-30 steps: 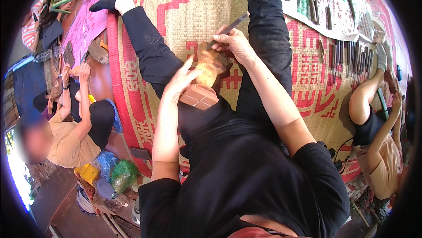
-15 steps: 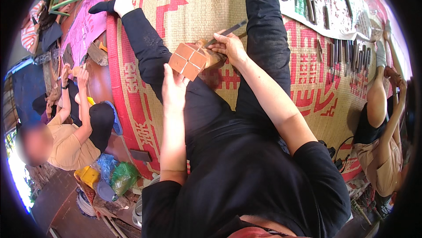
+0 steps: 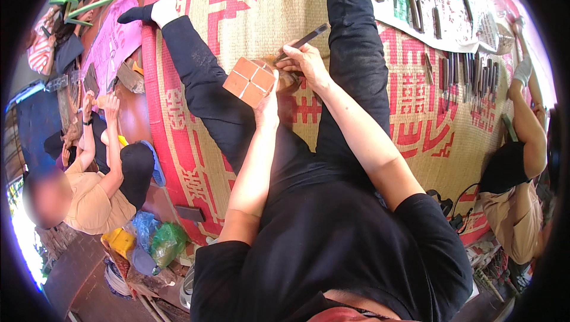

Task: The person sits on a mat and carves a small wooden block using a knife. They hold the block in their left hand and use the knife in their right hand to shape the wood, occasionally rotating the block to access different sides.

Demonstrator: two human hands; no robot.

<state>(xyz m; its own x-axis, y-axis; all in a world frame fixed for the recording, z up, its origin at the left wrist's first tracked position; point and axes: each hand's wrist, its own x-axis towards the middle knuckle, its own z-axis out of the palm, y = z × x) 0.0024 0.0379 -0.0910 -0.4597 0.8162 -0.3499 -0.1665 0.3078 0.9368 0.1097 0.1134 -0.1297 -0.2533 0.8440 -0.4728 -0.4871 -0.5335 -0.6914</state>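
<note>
My left hand [image 3: 268, 103] is closed on one reddish-brown wooden block [image 3: 250, 81], scored into four squares, held above my lap. My right hand [image 3: 304, 62] grips one dark carving chisel [image 3: 301, 41] beside it. Two other people sit by the woven mat [image 3: 261, 1].

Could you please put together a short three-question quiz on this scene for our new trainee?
1. True or false: the right hand holds a slim dark tool.
2. Which hand supports the reddish-brown block? A) left B) right C) neither
3. Fill in: the other tools lie in a row on the woven ___.

Key: 1 true; 2 A, the left hand; 3 mat.
</note>
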